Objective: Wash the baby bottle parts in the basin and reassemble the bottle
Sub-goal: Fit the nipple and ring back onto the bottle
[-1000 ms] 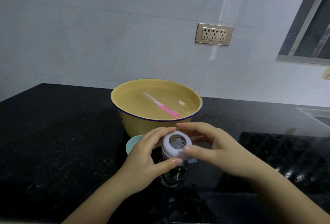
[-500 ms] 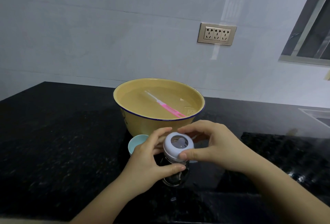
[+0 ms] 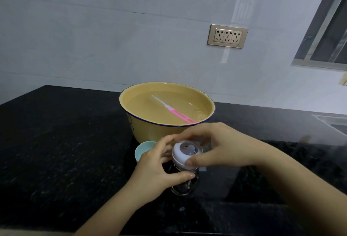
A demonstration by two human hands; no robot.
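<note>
Closest to the camera, just in front of the basin (image 3: 142,132), the clear bottle (image 3: 185,188) stands on the black speckled countertop (image 3: 56,151). Its long axis is pretty much vertical, with the mouth pointing up toward the camera. The left hand (image 3: 155,171) is wrapped round the glass body, thumb across the front and fingers curled behind. The right hand (image 3: 221,147) comes in from the other side, thumb and fingers pinching the rim of the pale lilac-white collar ring (image 3: 178,157) that sits on the bottle's neck. A clear nipple (image 3: 189,150) shows through the ring's hole.

Tucked between the left hand and the basin is a light blue cap (image 3: 143,150), open side up, right at the basin's foot.

The basin itself is yellow enamel with a dark blue rim and is full of water. There's a dark mark on its outer wall on the left, but it's too small to read. A pink brush (image 3: 174,112) lies slanted in the water, with its pink handle toward the near right rim and its pale end toward the far left. Something clear sits underwater near the handle, can't tell what.

Behind the basin the counter meets a glossy pale grey tiled wall (image 3: 93,38). Up and to the right of the basin is a brass-coloured triple socket plate (image 3: 227,36), with no lettering legible on it. Further right there's a window frame (image 3: 323,34), and the edge of a sink (image 3: 334,122) cut into the counter.
</note>
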